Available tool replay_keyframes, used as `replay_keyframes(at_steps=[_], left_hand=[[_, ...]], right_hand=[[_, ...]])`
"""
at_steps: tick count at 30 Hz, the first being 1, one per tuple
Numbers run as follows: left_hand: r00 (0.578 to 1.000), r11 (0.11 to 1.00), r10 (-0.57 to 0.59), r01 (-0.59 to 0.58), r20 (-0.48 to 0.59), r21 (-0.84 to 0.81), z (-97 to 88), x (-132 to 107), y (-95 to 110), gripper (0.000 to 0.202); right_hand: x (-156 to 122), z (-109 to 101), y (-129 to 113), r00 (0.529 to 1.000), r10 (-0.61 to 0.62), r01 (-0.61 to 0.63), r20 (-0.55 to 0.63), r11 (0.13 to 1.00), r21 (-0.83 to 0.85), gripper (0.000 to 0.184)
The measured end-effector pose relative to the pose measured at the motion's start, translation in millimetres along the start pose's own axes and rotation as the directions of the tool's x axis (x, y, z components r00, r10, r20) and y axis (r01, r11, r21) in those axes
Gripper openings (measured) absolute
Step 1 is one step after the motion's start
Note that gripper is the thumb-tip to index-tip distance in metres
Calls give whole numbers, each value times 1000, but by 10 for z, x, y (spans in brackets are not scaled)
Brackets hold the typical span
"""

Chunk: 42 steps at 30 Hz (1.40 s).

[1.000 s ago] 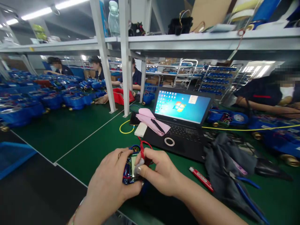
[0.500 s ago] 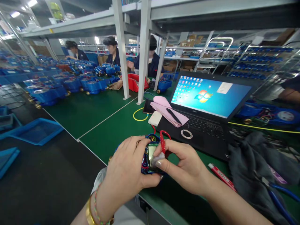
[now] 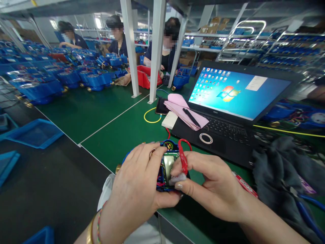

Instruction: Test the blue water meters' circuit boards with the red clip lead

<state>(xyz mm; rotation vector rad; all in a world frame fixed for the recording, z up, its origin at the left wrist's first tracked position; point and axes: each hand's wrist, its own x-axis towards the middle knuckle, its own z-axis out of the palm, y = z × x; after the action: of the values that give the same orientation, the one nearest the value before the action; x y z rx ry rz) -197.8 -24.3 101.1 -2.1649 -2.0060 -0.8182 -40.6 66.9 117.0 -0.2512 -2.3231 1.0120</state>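
Observation:
My left hand is wrapped over a blue meter housing, gripping it near the table's front edge. A brass fitting sticks out at its left. Inside the housing are a green circuit board, coloured wires and a grey display. Between the thumb and fingers of my right hand is a small greyish-white wad, held against the display's lower right part. A red sleeved cable loops up beside those fingers. My left palm hides much of the housing.
Behind the hands lie an open laptop, pink papers with a black pen, and a tape ring. Grey cloth and blue-handled pliers are at right. Blue trays stand left; co-workers sit beyond metal posts.
The view has tilted down and turned slightly left, so the scene sits differently. The wad has shifted slightly down on the display; both hands keep their hold.

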Motion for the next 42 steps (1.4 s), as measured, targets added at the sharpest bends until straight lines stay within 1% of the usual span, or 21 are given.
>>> replay_keyframes(at_steps=[6,13,21,28,32,36,42], left_hand=[[999,1000,27,-27,-18,7,-12,8,2,65],[1000,1000,17,-17,12,3,-1,15,-12,67],[1000,1000,14,-14,21,-7,-2,9,-15,71],[1000,1000,15,-15,6,0,4,1,-14,70],[1000,1000,27,-27,6,5,2,10,-16,70],[1000,1000,25,-25,14,13,-4,2,-15,70],[999,998,42,-43,34,35,-16,-12,-20,72]], right_hand=[[10,-19,-14,999,19,-17,30,999,-46,4],[1,-24,1,1000,-1,1,8,1000,-17,6],[6,-27,7,1000,10,-10,20,1000,-9,5],[9,-25,-9,1000,-7,8,29,999,-36,7],[10,-20,-16,999,-22,23,26,999,-46,4],[19,-15,-39,998,-39,42,49,996,-78,5],[17,9,-67,998,-21,25,55,997,-70,6]])
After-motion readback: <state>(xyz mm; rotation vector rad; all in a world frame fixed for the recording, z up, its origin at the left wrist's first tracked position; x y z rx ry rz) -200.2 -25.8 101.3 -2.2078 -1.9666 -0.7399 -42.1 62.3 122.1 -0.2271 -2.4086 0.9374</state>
